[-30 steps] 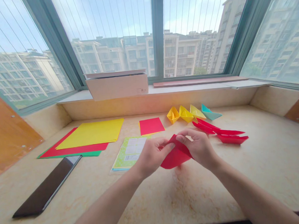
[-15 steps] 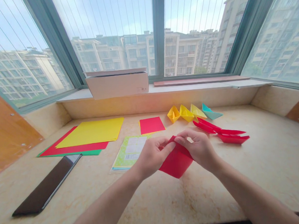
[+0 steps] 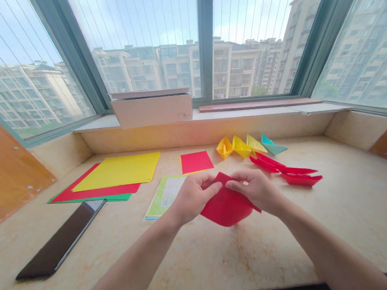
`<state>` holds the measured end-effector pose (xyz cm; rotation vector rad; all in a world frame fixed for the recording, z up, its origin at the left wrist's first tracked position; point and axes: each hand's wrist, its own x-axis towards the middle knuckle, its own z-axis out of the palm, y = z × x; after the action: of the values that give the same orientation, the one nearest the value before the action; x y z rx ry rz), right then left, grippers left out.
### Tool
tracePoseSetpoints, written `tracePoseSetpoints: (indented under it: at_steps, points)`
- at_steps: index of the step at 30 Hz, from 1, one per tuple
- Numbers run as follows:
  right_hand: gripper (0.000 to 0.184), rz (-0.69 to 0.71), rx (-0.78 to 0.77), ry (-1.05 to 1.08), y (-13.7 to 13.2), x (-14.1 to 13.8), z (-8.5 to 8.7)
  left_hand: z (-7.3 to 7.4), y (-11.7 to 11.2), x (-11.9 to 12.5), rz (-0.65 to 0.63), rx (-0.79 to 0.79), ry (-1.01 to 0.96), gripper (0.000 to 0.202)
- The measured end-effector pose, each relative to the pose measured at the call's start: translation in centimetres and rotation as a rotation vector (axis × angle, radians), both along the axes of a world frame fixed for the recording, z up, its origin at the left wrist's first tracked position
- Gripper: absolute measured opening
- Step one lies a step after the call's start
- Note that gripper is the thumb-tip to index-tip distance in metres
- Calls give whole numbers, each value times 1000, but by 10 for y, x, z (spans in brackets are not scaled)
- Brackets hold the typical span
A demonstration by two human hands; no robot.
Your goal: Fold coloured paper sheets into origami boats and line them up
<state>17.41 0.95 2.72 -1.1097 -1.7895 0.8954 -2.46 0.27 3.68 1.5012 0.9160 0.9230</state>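
Observation:
A folded piece of red paper is held between both hands above the counter, its tip showing between my thumbs. My left hand pinches its left side, thumb on the near face. On the right side my right hand grips it the same way. The fingers behind the paper are partly hidden. Beyond my right hand lie red paper boats, and behind them stand a teal paper boat and several yellow ones.
Red square paper lies mid-counter near a green packet, partly covered by my left arm. At left are large yellow sheets over red and green ones, and a black phone. A white box stands on the window ledge.
My hands have moved slightly apart. The red paper has opened wider, its lower edge now rounded, and its right corner shows below my right hand.

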Motion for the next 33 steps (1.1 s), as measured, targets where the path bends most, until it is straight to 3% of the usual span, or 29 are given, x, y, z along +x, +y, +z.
tracePoseSetpoints:
  at_steps: [9, 12, 16, 25, 33]
  points:
    - [22, 48, -93, -43, 1, -2, -5, 3, 5, -5, 45, 168, 255, 31]
    - [24, 95, -169, -42, 9, 7, -6, 6, 11, -11, 111, 160, 211, 30]
    - [27, 75, -136, -74, 18, 22, -5, 7, 21, -19, 172, 139, 171, 35]
    - [31, 88, -73, -177, 20, 23, -15, -2, 25, -24, -15, 87, 215, 39]
    - [34, 39, -55, -12, 27, 30, -8, -2, 35, -30, 140, 150, 106, 41]
